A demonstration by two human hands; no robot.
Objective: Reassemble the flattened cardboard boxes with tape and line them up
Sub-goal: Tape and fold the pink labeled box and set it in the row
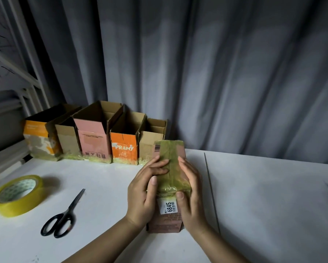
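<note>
Both hands are clasping the taped box (169, 185) standing on the table (254, 196) at centre: the left hand (146, 194) and right hand (189, 190) are curling round its sides, thumbs pressing the front. At 10 o'clock, five open-topped boxes (94, 135) are lining up, interiors showing only bare cardboard. The tape roll (17, 194) and scissors (62, 217) are lying at 9 o'clock.

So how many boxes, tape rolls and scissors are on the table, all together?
Cardboard boxes lined up at the back: 5
Taped box held by both hands: 1
Yellow tape roll: 1
Black scissors: 1
Total: 8
</note>
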